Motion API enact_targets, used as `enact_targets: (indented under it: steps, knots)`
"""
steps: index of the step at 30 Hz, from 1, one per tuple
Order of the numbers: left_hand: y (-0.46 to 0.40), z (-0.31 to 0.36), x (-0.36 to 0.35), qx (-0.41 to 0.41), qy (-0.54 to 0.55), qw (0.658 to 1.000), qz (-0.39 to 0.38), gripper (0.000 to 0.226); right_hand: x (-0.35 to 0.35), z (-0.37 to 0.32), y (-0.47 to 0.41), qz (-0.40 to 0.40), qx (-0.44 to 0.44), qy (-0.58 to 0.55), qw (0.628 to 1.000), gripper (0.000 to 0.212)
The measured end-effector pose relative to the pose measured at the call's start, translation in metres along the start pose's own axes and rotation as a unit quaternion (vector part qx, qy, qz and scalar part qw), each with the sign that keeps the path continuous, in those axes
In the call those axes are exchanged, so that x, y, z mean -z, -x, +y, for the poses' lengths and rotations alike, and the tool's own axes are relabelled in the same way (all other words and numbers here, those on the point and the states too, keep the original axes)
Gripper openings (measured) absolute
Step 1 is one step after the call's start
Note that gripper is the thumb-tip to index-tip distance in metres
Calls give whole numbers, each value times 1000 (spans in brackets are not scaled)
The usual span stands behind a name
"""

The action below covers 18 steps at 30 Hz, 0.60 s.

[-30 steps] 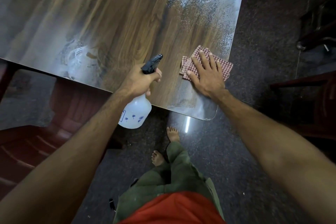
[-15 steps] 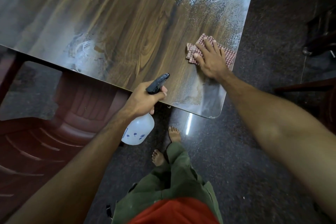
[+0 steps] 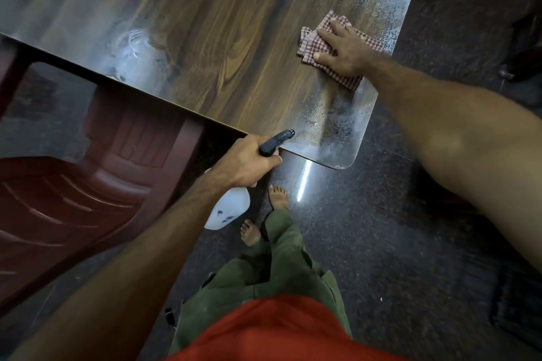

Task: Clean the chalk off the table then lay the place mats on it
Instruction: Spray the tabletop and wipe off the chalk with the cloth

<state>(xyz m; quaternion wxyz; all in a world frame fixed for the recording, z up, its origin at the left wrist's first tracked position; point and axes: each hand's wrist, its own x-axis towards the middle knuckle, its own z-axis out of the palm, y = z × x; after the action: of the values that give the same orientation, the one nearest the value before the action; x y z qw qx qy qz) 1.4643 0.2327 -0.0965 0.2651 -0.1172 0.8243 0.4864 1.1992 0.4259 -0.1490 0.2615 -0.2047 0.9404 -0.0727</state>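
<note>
At about 7 o'clock from the table's near corner, the left hand point(image 3: 245, 162) has its fingers wrapped around the black top of a white spray bottle point(image 3: 227, 209). Farther away, at 1 o'clock, the right hand point(image 3: 344, 48) lies flat with straight fingers pressing a red checked cloth point(image 3: 315, 44) onto the wooden table point(image 3: 205, 38). White chalk point(image 3: 133, 50) smears show at 10 o'clock.

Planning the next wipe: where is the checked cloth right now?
In the head view, the checked cloth lies on the table near its right edge, flat under the right hand.
</note>
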Motion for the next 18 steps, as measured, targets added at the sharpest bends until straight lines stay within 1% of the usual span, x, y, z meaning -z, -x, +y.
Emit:
enact_targets:
  steps: [5, 9, 15, 18]
  knots:
    - [8, -7, 1, 1, 6, 1000, -14, 2, -10, 5, 9, 13, 4, 21, 1000, 74]
    - [14, -12, 0, -1, 15, 1000, -14, 2, -13, 5, 22, 10, -4, 15, 1000, 74]
    - [18, -12, 3, 0, 9, 1000, 14, 15, -23, 4, 44, 19, -21, 17, 999, 72]
    - [18, -14, 7, -1, 29, 999, 21, 8, -30, 2, 55, 32, -27, 11, 999, 70]
